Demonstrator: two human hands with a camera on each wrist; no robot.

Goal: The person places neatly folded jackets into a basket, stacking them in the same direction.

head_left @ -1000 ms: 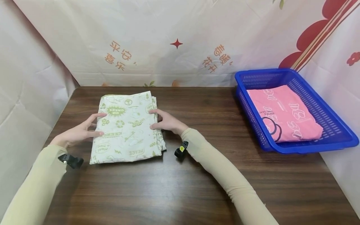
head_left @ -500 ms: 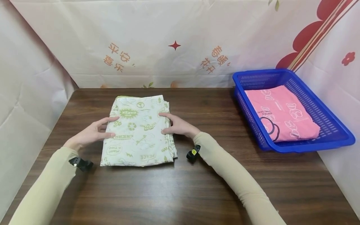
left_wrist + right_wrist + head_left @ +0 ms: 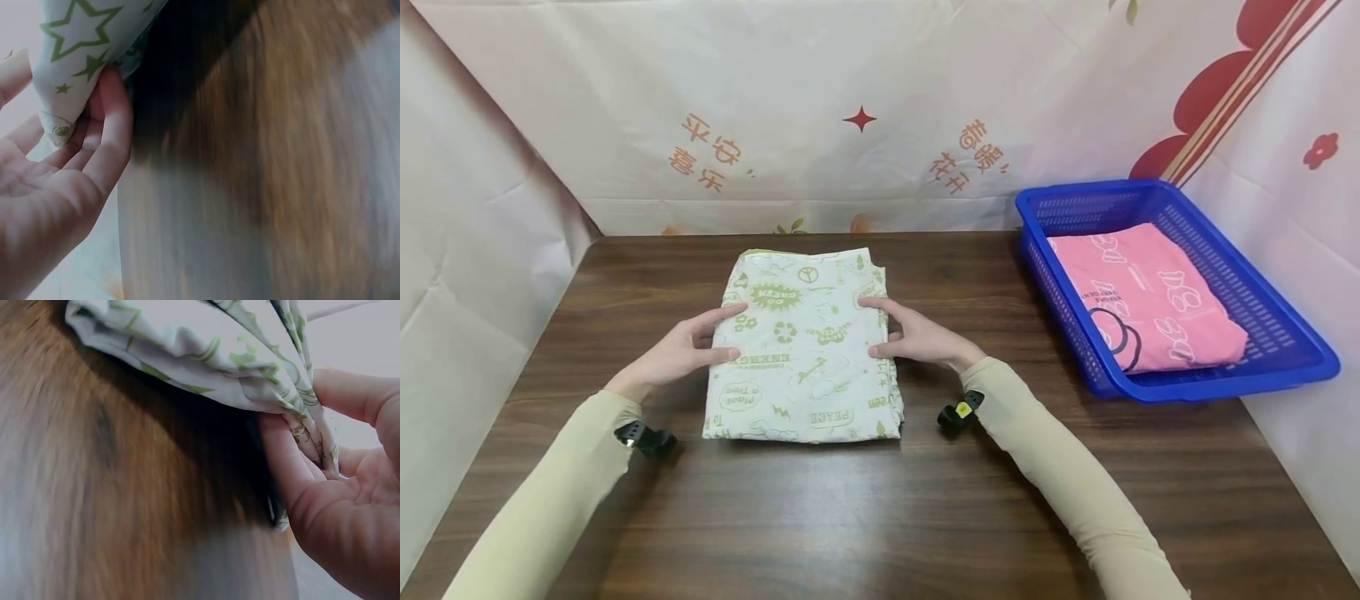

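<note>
A folded white cloth with green prints point(image 3: 797, 358) spans the space between both hands, left of the middle of the head view. The left hand point(image 3: 670, 354) grips its left edge, thumb on top. In the left wrist view, the curled fingers point(image 3: 115, 119) reach under the star-printed cloth point(image 3: 75, 44). At the opposite edge, the right hand point(image 3: 925, 340) pinches the stacked layers. Its wrist view has several folds of the cloth point(image 3: 250, 375) between thumb and fingers. A dark shadow runs beneath the cloth, which appears lifted off the tabletop.
A blue plastic basket point(image 3: 1288, 333) stands at the right of the brown wooden table point(image 3: 850, 525). Inside it lies a folded pink cloth point(image 3: 1157, 300) with white prints and dark loops. Printed curtains point(image 3: 775, 75) enclose the table at the back and sides.
Both hands have carried the folded cloth rightward across the table, from the left side toward the middle. Their grip on its two edges looks the same. The basket has stayed in place.
</note>
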